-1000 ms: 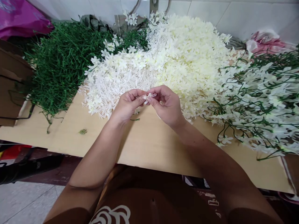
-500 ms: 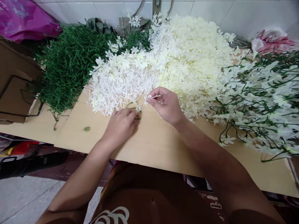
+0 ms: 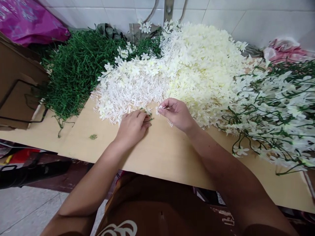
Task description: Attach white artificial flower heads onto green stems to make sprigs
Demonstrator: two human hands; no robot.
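Note:
My left hand (image 3: 134,127) is closed on a thin green artificial stem (image 3: 148,120), low over the board. A small white flower (image 3: 148,110) shows at that stem, just past my fingers. To the right, my right hand (image 3: 176,114) pinches a small white artificial flower (image 3: 158,109) between thumb and fingertips. The two hands are close together but apart. Just beyond them lies a heap of white stamen pieces (image 3: 137,87), and behind my right hand rises a large pile of pale yellow-white petals (image 3: 204,65).
Green plastic stems (image 3: 78,65) are heaped at the left beside a cardboard box (image 3: 19,85). Finished-looking flowers on green stems (image 3: 275,114) cover the right side. A purple bag (image 3: 31,23) lies at the back left. A green scrap (image 3: 93,136) rests on the cardboard-coloured board (image 3: 162,157).
The camera view has tilted slightly, so the scene sits a little lower. My left hand now covers more of the flower on its stem; my right hand keeps its pinch.

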